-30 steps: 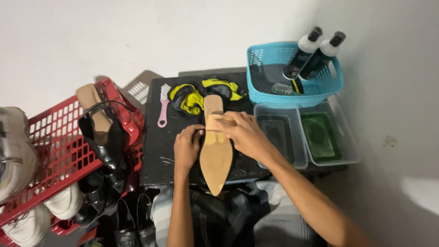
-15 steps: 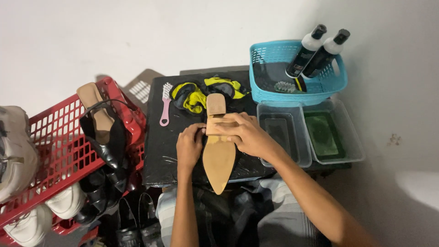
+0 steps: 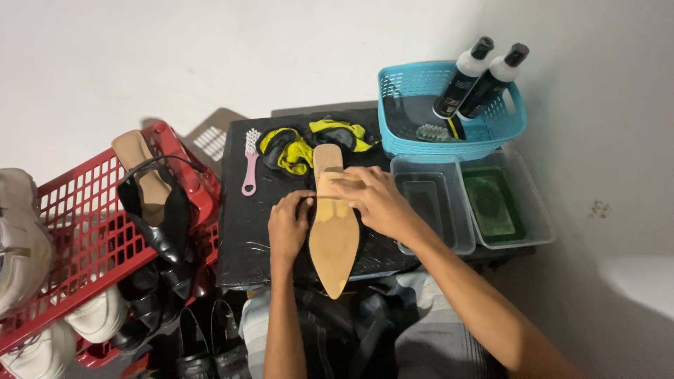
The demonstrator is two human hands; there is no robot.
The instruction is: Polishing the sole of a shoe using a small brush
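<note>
Head view showed both hands, left hand (image 3: 289, 226) and right hand (image 3: 375, 200), with fingers clamped on the sole-up pointed shoe (image 3: 333, 231) lying on the black worktop (image 3: 242, 231), best kept steadied.

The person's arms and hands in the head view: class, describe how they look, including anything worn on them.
Both forearms are bare, with no sleeves in view. The left hand and the right hand wear no gloves, and no rings, watch or bracelet can be seen. The fingers are slim, with short nails. No markings show on either arm.
</note>
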